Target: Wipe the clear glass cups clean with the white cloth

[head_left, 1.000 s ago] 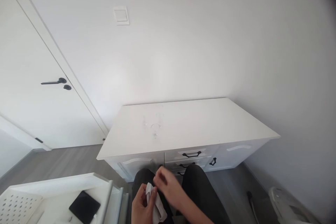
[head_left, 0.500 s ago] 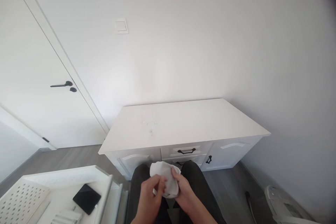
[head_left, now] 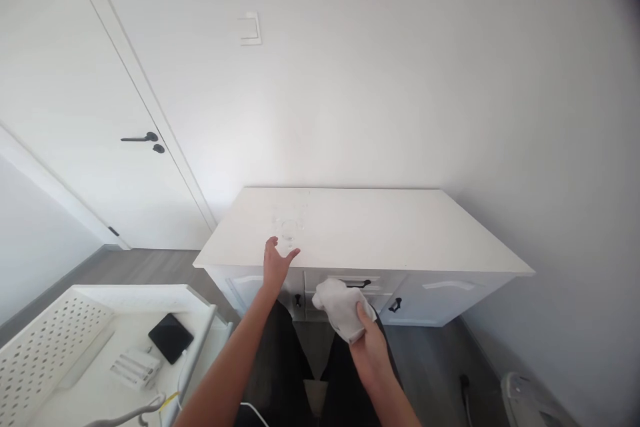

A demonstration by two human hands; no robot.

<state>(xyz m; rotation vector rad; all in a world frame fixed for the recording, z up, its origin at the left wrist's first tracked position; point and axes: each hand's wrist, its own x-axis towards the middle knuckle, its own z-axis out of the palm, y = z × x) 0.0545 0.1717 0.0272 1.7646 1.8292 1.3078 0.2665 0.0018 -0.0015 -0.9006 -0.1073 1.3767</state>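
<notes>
My right hand (head_left: 373, 347) grips a white cloth (head_left: 343, 310), which hangs bunched above my knees, in front of the cabinet's drawers. Reaching forward, my left hand (head_left: 277, 263) is over the front edge of the white cabinet top (head_left: 380, 230), thumb and fingers spread apart and holding nothing. Just beyond its fingertips stands a clear glass (head_left: 289, 230), faint against the white surface. More small transparent shapes show behind it, too faint to tell what they are.
At lower left is a white table with a raised rim (head_left: 135, 297), bearing a black tablet (head_left: 171, 338), a white multi-slot device (head_left: 135, 367) and a cable. A white door (head_left: 100, 93) stands left. A pale appliance (head_left: 525, 400) sits on the floor at lower right.
My left hand has let go of the cloth and moved forward to the glass, its fingers opening. The cloth stays in my right hand, shifted slightly right. The view has shifted a little.
</notes>
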